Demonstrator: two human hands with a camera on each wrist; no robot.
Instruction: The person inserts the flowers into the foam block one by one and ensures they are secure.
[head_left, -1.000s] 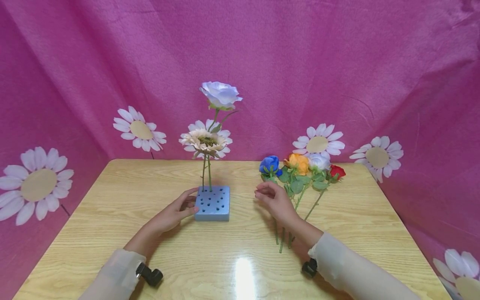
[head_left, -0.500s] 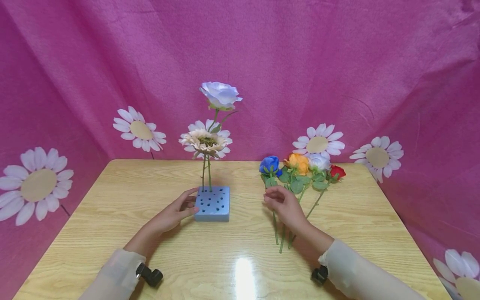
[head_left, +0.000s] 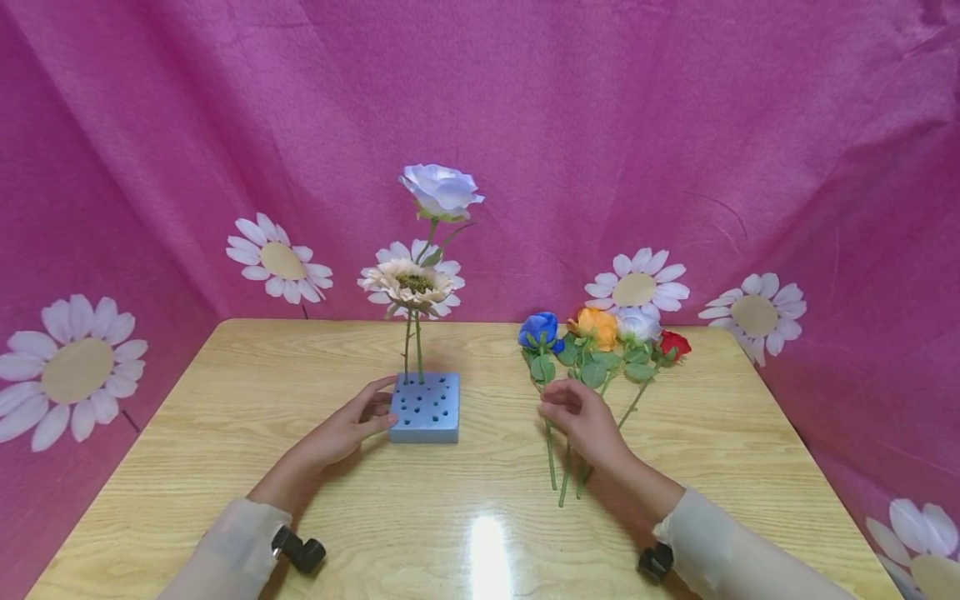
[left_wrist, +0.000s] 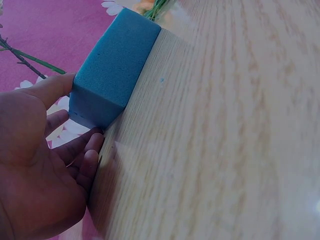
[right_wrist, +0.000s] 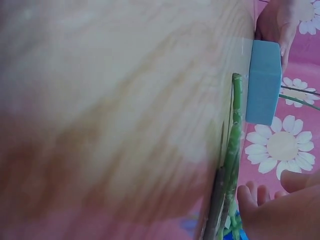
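In the head view, a blue foam block (head_left: 425, 410) with several holes stands upright on the table. A pale lilac rose (head_left: 442, 192) and a cream daisy-like flower (head_left: 414, 286) rise from its back-left holes. My left hand (head_left: 347, 431) rests against the block's left side, its thumb and fingers touching it. My right hand (head_left: 588, 421) hovers over the lying stems, thumb apart from the relaxed fingers. Its fingertips are closest to the stem of a blue rose (head_left: 538, 332); the right wrist view shows the green stems (right_wrist: 233, 145) beside the fingers, and nothing is gripped.
An orange rose (head_left: 596, 327), a white rose (head_left: 639, 323) and a red rose (head_left: 675, 343) lie at the back right of the wooden table (head_left: 330, 517). A pink cloth (head_left: 525, 150) printed with daisies surrounds the table's back and sides.
My right hand has moved rightward and nearer to me, from left of the blue rose's stem to over it. The left hand, the block and the flowers have stayed put.
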